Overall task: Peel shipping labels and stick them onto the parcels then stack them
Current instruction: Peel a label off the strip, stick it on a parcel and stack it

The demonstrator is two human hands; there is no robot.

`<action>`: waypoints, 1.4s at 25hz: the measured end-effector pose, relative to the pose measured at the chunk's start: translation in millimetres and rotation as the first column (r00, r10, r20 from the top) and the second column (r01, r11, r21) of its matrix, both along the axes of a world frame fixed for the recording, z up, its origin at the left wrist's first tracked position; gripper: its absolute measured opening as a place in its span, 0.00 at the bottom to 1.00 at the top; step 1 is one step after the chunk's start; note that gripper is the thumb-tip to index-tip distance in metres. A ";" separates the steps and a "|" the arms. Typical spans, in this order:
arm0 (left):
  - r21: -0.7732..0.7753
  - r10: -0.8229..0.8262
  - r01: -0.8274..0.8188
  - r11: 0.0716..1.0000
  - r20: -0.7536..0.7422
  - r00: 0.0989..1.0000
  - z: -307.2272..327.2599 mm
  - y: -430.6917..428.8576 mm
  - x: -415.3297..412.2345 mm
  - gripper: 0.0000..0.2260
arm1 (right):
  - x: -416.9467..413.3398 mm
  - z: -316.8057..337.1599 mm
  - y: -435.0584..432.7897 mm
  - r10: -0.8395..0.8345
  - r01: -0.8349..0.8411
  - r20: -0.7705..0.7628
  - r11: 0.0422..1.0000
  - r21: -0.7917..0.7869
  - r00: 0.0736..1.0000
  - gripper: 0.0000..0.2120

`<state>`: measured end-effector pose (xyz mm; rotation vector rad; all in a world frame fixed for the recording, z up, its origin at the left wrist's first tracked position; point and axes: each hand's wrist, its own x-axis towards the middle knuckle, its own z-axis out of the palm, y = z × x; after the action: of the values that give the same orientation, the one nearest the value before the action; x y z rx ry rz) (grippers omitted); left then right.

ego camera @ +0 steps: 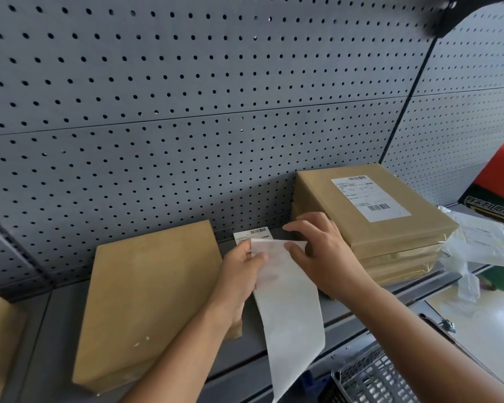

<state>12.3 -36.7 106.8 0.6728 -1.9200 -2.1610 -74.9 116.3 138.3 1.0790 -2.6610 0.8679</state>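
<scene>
Stack of brown paper parcels [390, 245], R side: top one labelled. Flat brown parcel [146, 301], L side: unlabelled. Left hand [239, 276] & right hand [325, 254] pinch long white label strip [288, 303]; peel seemingly underway.

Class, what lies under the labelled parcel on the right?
Under the labelled parcel lie more brown parcels, stacked. Their tops are covered, so any labels there cannot be seen.
</scene>
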 end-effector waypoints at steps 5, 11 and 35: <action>-0.098 -0.040 0.034 0.995 -0.056 0.998 -2.3 -3.4 6.5 0.13 | -1.6 0.6 -17.3 0.106 -0.092 -0.118 0.989 0.120 0.987 0.12; -0.178 -0.105 0.096 0.979 -0.037 0.994 -4.8 -5.2 11.2 0.17 | -8.6 2.2 -16.1 0.078 -0.074 -0.106 0.996 0.041 0.991 0.11; -0.316 -0.112 0.072 0.946 -0.109 0.988 -2.6 -4.2 15.8 0.16 | 0.3 1.2 -24.3 0.128 -0.129 -0.168 0.992 0.004 0.978 0.06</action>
<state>28.0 -40.8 104.1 0.3868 -2.1932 -1.8356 -74.5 92.0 139.5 1.2745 -2.4722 0.7701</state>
